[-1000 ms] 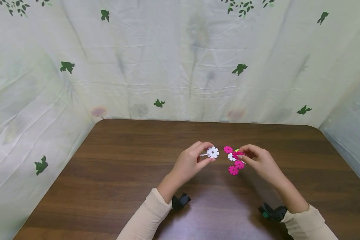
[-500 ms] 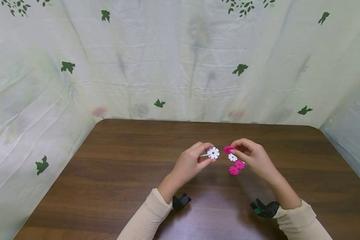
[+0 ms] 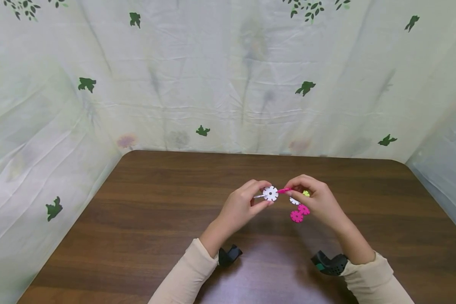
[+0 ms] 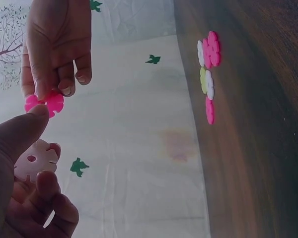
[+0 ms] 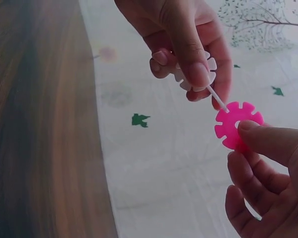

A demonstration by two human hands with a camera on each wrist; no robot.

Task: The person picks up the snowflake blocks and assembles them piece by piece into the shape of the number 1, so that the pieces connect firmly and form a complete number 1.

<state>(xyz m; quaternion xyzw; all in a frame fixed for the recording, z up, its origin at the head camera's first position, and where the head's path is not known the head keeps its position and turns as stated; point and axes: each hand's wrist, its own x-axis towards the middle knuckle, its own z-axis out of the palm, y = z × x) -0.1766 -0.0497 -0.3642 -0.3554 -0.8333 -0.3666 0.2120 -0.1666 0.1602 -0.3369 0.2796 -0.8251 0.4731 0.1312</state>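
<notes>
My left hand [image 3: 244, 200] pinches white notched discs [image 3: 270, 194] between thumb and fingers; one faces the head camera and another shows edge-on. From the right, my right hand [image 3: 316, 200] pinches a pink notched disc [image 3: 283, 191]. In the right wrist view, the rim of the pink disc [image 5: 228, 121] meets the edge-on white disc [image 5: 217, 97]. Whether a slot is engaged I cannot tell. Both hands are raised above the table.
Loose discs lie on the brown wooden table [image 3: 167, 219] below the right hand: pink discs [image 3: 297, 216], a white disc [image 3: 295, 201] and a yellow-green disc [image 3: 306, 193] partly hidden by the fingers. A pale curtain [image 3: 228, 84] hangs behind the table.
The right hand has picked up a pink disc from the loose pieces and moved left to the white discs. My left hand has stayed almost still.
</notes>
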